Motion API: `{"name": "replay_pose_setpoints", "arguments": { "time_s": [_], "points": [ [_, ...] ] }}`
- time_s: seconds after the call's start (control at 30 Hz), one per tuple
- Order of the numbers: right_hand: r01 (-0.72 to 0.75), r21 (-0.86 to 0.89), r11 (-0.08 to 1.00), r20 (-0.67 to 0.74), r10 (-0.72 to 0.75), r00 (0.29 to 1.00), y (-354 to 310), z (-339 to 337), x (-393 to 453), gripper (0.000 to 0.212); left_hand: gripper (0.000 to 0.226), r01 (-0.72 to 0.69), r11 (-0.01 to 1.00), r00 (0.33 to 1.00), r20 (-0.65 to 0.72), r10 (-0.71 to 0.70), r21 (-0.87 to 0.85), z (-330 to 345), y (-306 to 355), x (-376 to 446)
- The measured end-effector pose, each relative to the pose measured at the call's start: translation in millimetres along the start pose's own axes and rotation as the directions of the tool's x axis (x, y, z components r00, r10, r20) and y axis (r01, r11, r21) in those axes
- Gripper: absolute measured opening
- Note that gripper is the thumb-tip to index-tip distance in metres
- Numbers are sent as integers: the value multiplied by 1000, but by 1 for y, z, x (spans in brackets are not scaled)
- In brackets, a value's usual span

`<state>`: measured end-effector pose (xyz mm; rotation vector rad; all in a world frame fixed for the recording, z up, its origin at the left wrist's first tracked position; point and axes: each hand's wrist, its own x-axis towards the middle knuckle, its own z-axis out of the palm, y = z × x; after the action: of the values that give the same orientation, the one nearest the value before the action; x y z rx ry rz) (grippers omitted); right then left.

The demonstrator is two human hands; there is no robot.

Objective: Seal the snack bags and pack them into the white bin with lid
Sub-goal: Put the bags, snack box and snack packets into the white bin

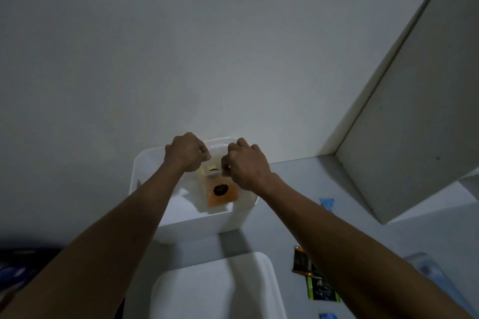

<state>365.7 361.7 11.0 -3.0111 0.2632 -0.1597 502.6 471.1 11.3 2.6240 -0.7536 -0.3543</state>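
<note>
The white bin [150, 163] stands against the wall on the pale table. Inside it hangs an orange snack bag [221, 195] with a dark round picture, its top end up. My left hand [185, 151] and my right hand [245, 164] are both over the bin, fingers pinched at the bag's top edge, left and right of it. The bin's white lid [215, 290] lies flat on the table in front of the bin. An orange-and-black snack bag [300, 263] and a green one [320, 290] lie to the right, partly under my right forearm.
A blue clip [327, 204] lies on the table right of the bin, and another blue piece [328, 316] shows at the bottom edge. A bluish packet [427, 269] lies at the far right. A white cabinet [414, 101] hangs at upper right. Dark cloth [20, 264] sits at lower left.
</note>
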Motion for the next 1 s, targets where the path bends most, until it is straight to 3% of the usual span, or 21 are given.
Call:
{"name": "replay_pose_setpoints", "arguments": {
  "time_s": [0.27, 0.63, 1.0],
  "points": [
    [-97, 47, 994, 90, 92, 992, 23, 67, 14, 24, 14, -55, 992, 997, 56, 48, 118, 66, -17, 25],
    [-113, -60, 992, 134, 120, 984, 33, 95, 32, 27, 18, -47, 997, 999, 29, 45, 57, 96, -29, 39],
    [-143, -90, 986, 108, 153, 982, 29, 91, 27, 23, 24, -24, 999, 999, -37, 23, -44, 81, -31, 29]
  ]
}}
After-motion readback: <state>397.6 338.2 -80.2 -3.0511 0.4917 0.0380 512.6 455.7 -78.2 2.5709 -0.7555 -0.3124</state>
